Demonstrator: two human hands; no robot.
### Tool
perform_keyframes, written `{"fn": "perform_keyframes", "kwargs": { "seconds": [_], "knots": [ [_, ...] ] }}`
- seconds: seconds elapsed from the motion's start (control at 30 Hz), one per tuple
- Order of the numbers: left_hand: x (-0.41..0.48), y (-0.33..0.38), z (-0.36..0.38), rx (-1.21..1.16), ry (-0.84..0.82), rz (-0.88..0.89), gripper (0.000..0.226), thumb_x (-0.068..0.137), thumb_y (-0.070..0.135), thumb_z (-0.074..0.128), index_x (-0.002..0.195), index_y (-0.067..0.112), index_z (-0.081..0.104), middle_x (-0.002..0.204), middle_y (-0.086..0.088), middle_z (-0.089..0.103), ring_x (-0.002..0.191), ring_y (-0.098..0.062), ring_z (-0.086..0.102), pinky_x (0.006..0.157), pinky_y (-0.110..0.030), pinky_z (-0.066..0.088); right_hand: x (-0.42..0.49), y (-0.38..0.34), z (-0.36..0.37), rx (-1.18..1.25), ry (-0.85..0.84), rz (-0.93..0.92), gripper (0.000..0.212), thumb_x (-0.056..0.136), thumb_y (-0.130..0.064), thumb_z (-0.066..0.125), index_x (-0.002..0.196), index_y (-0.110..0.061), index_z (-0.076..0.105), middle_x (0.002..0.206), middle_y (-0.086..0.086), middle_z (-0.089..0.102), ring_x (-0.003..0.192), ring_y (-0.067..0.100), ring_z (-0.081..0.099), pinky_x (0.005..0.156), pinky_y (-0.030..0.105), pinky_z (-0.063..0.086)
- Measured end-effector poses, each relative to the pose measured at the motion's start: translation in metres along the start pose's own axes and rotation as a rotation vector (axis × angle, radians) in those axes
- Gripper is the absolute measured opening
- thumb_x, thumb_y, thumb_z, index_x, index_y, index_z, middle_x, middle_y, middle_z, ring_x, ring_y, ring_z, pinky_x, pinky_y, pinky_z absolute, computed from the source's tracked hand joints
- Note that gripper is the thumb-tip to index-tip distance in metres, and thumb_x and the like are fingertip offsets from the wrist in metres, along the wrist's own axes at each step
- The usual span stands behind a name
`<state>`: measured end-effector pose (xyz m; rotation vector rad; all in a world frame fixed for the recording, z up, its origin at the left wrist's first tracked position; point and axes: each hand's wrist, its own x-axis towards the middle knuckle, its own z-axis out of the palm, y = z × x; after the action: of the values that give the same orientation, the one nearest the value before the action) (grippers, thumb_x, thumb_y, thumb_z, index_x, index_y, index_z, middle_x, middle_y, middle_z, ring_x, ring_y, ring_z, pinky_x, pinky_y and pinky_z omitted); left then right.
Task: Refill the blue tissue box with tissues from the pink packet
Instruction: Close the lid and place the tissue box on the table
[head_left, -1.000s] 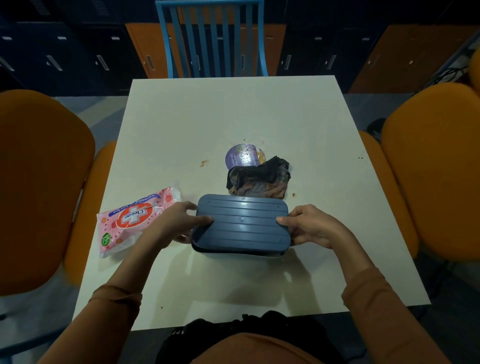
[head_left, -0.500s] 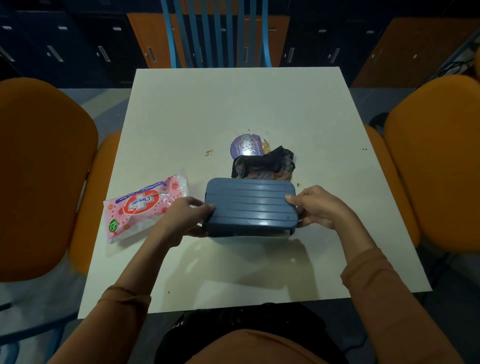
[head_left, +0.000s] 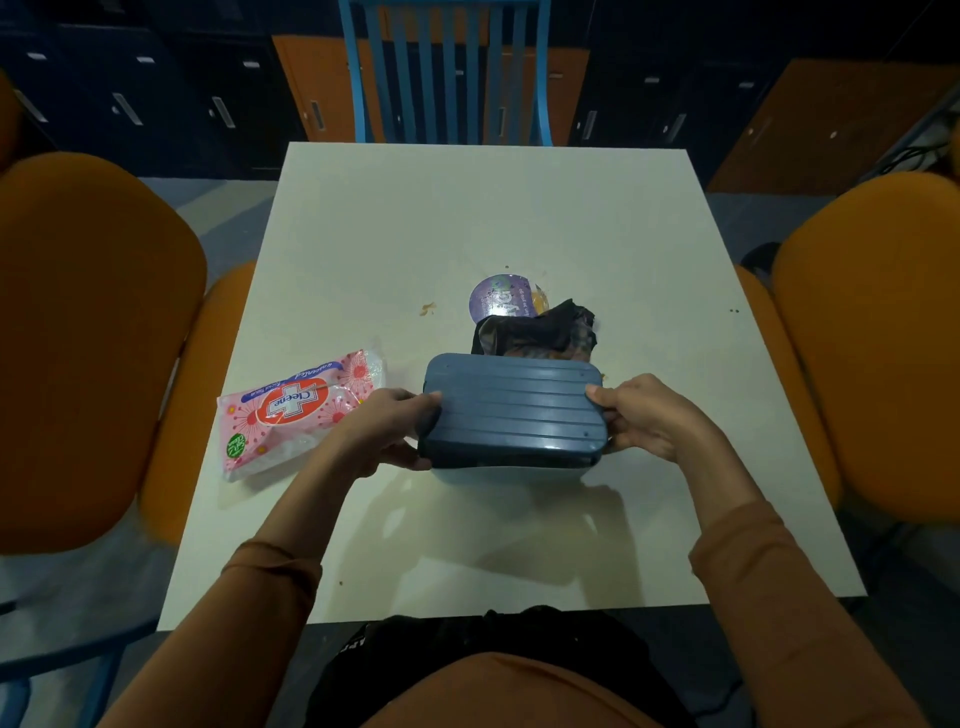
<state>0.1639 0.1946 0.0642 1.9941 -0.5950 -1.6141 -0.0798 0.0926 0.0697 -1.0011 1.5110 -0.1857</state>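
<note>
Currently both hands grip the blue tissue box (head_left: 511, 410) by its short ends; the left hand (head_left: 382, 434) is curled around the left end, thumb on top and fingers beneath; the right hand (head_left: 641, 415) clasps the right end likewise. Box: ribbed blue lid facing up, near edge raised off the white table (head_left: 467, 218), a pale underside strip visible below it; whether the far edge touches the table cannot be determined. Pink packet (head_left: 298, 410): flat on the table just left of the left hand, sealed label upward. Behind the box, partly hidden by it, lies a crumpled dark wrapper (head_left: 537, 332) against a purple round lid (head_left: 498, 301); its print is illegible.
</note>
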Motion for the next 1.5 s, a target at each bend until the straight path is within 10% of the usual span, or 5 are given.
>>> {"fn": "perform_keyframes", "kwargs": {
  "seconds": [0.2, 0.77, 1.1, 1.27, 1.5],
  "knots": [
    [0.004, -0.001, 0.005, -0.027, 0.027, -0.01, 0.029, 0.095, 0.032, 0.057, 0.106, 0.006, 0.05, 0.097, -0.012, 0.056, 0.078, -0.033, 0.068, 0.073, -0.045, 0.06, 0.002, -0.003, 0.001, -0.006, -0.012, -0.005, 0.025, 0.098, -0.018, 0.049, 0.112, 0.003, 0.047, 0.095, 0.018, 0.06, 0.087, 0.032, 0.062, 0.08, 0.057, 0.053],
    [0.008, -0.012, -0.002, -0.38, -0.037, -0.129, 0.049, 0.077, 0.015, 0.078, 0.118, 0.003, 0.054, 0.134, -0.017, 0.045, 0.103, -0.04, 0.061, 0.068, -0.049, 0.06, 0.007, 0.004, 0.001, 0.003, 0.043, -0.146, 0.027, 0.099, -0.023, 0.046, 0.109, 0.002, 0.049, 0.096, 0.011, 0.052, 0.08, 0.02, 0.055, 0.055, 0.037, 0.051],
    [-0.015, -0.007, 0.004, -0.302, 0.095, 0.001, 0.05, 0.085, 0.02, 0.071, 0.129, 0.008, 0.047, 0.12, -0.015, 0.05, 0.111, -0.034, 0.057, 0.067, -0.036, 0.057, 0.016, 0.007, -0.002, -0.224, 0.18, -0.278, 0.019, 0.097, -0.028, 0.049, 0.107, -0.013, 0.056, 0.106, 0.01, 0.061, 0.099, 0.029, 0.059, 0.082, 0.05, 0.055],
    [-0.016, -0.014, 0.005, -0.279, 0.13, 0.028, 0.041, 0.087, 0.024, 0.07, 0.121, 0.01, 0.053, 0.123, -0.014, 0.054, 0.11, -0.029, 0.057, 0.071, -0.033, 0.053, 0.017, 0.007, -0.007, -0.094, 0.074, -0.236, 0.015, 0.099, -0.019, 0.046, 0.107, -0.01, 0.055, 0.095, 0.007, 0.06, 0.081, 0.019, 0.059, 0.065, 0.032, 0.053],
    [-0.009, -0.011, 0.011, -0.103, 0.28, 0.291, 0.041, 0.092, 0.028, 0.062, 0.126, 0.009, 0.052, 0.125, -0.01, 0.059, 0.111, -0.025, 0.059, 0.082, -0.033, 0.054, 0.018, 0.007, -0.021, 0.268, -0.189, -0.18, 0.017, 0.097, -0.013, 0.048, 0.109, -0.01, 0.059, 0.104, 0.01, 0.061, 0.092, 0.025, 0.057, 0.084, 0.041, 0.05]
  ]
}}
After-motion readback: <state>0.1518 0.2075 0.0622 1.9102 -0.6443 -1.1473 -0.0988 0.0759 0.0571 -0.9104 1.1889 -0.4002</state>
